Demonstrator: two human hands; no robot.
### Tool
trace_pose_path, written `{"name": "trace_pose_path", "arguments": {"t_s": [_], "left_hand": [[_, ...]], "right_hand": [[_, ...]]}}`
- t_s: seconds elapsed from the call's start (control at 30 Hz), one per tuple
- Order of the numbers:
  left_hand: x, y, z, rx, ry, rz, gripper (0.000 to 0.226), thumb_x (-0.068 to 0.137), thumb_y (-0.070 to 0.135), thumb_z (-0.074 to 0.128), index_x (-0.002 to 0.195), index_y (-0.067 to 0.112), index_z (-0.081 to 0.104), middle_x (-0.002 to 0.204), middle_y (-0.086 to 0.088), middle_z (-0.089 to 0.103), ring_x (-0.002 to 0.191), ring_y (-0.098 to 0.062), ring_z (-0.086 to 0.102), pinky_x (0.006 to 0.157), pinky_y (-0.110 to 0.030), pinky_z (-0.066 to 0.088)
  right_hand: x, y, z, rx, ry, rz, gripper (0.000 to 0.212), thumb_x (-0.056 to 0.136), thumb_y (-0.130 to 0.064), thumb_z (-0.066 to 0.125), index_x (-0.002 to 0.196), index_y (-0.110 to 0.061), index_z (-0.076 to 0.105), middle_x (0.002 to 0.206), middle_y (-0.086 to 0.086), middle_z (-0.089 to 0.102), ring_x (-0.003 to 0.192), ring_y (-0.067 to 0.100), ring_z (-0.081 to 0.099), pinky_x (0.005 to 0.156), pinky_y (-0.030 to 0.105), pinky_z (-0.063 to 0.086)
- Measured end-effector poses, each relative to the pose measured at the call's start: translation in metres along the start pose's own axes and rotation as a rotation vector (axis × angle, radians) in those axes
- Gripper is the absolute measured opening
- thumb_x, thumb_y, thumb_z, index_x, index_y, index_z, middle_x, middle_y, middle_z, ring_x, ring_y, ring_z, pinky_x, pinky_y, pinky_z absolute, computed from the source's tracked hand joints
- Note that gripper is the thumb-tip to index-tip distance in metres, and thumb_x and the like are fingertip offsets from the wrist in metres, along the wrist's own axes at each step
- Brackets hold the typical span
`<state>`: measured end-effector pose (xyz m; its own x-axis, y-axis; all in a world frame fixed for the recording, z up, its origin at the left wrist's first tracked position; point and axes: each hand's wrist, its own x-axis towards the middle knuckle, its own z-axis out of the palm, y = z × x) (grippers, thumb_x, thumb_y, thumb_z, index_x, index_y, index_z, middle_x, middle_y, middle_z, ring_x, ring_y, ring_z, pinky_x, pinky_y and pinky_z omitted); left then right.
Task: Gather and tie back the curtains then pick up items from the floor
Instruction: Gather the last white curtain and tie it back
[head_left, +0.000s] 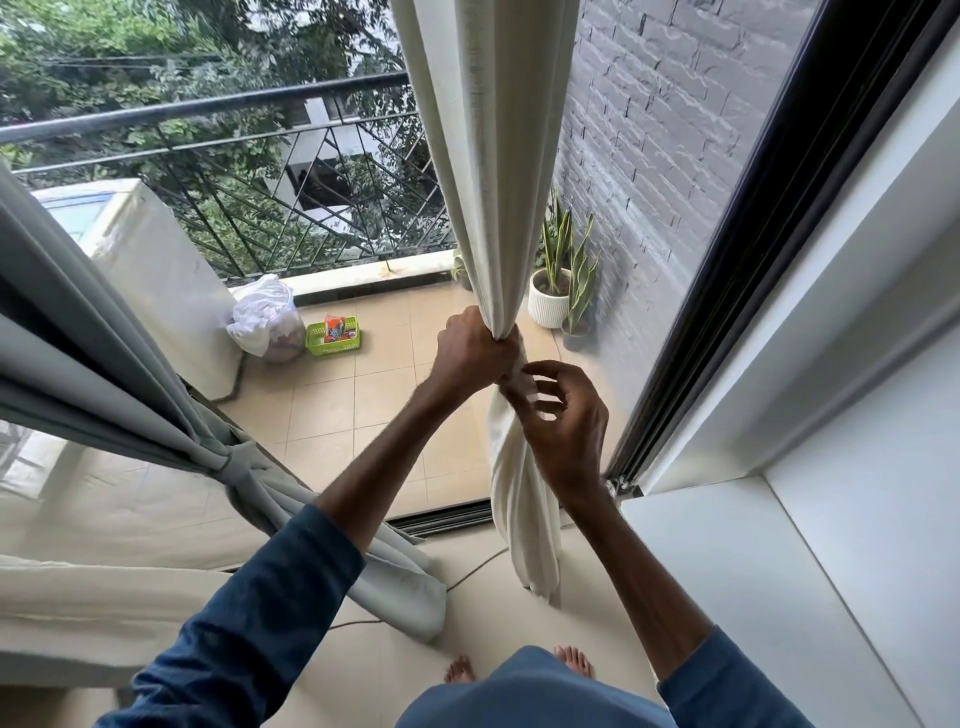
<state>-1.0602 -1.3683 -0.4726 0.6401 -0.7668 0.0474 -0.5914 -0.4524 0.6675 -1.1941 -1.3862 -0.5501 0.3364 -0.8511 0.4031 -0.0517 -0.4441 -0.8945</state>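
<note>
A cream curtain (493, 171) hangs in front of me, bunched into a narrow bundle at its middle. My left hand (470, 353) grips that bundle tightly at the pinch point. My right hand (558, 415) is just below and to the right, fingers curled against the twisted lower cloth (524, 525), which reaches the floor; whether it pinches the fabric is unclear. A grey curtain (104, 374) on the left is gathered and knotted with a tie (236, 462).
Beyond the glass, the balcony holds a green basket (332, 338), a white plastic bag (267, 319), potted plants (558, 280) and a metal railing (208, 109). The black door frame (753, 270) and a white wall stand on the right. A thin cable (467, 574) lies on the floor by my feet.
</note>
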Motion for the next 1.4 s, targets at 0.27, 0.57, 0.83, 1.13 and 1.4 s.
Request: {"name": "trace_pose_path", "arguments": {"t_s": [0.27, 0.57, 0.83, 1.13, 1.4], "left_hand": [[-0.002, 0.005, 0.0, -0.031, 0.013, -0.012, 0.019, 0.082, 0.032, 0.054, 0.069, 0.018, 0.053, 0.082, -0.015, 0.071, 0.077, -0.041, 0.067, 0.071, -0.05, 0.059], [0.0, 0.0, 0.004, -0.065, 0.004, -0.034, 0.023, 0.075, 0.034, 0.052, 0.075, 0.012, 0.06, 0.074, -0.01, 0.071, 0.069, -0.035, 0.069, 0.066, -0.049, 0.06], [0.004, -0.002, 0.003, -0.043, -0.001, -0.024, 0.032, 0.076, 0.039, 0.047, 0.079, 0.012, 0.064, 0.075, -0.008, 0.072, 0.068, -0.033, 0.069, 0.066, -0.047, 0.06], [0.004, -0.007, 0.003, -0.089, -0.078, 0.015, 0.034, 0.082, 0.036, 0.048, 0.093, 0.011, 0.068, 0.084, -0.008, 0.074, 0.062, -0.03, 0.072, 0.054, -0.046, 0.061], [0.003, -0.004, 0.0, -0.148, -0.134, 0.073, 0.024, 0.085, 0.02, 0.046, 0.093, 0.016, 0.068, 0.08, -0.001, 0.076, 0.052, -0.034, 0.069, 0.043, -0.043, 0.058]], "right_hand": [[-0.002, -0.009, 0.009, -0.089, 0.073, -0.055, 0.021, 0.087, -0.027, 0.08, 0.095, -0.012, 0.066, 0.086, -0.004, 0.07, 0.074, 0.013, 0.067, 0.068, 0.037, 0.057], [-0.002, -0.01, 0.005, -0.123, 0.048, -0.143, 0.025, 0.086, -0.011, 0.076, 0.106, -0.009, 0.061, 0.093, -0.003, 0.068, 0.079, 0.011, 0.064, 0.069, 0.031, 0.055], [0.004, -0.006, -0.005, 0.079, -0.037, 0.093, 0.024, 0.083, -0.027, 0.084, 0.101, -0.015, 0.073, 0.083, -0.007, 0.075, 0.075, 0.011, 0.071, 0.067, 0.034, 0.059], [0.012, -0.001, -0.017, -0.037, -0.096, -0.06, 0.017, 0.081, -0.02, 0.084, 0.096, -0.012, 0.08, 0.097, -0.003, 0.071, 0.083, 0.01, 0.07, 0.07, 0.033, 0.061], [0.021, -0.026, -0.032, -0.085, -0.123, -0.318, 0.012, 0.082, -0.003, 0.08, 0.092, -0.01, 0.08, 0.093, -0.004, 0.077, 0.088, 0.005, 0.071, 0.082, 0.023, 0.056]]}}
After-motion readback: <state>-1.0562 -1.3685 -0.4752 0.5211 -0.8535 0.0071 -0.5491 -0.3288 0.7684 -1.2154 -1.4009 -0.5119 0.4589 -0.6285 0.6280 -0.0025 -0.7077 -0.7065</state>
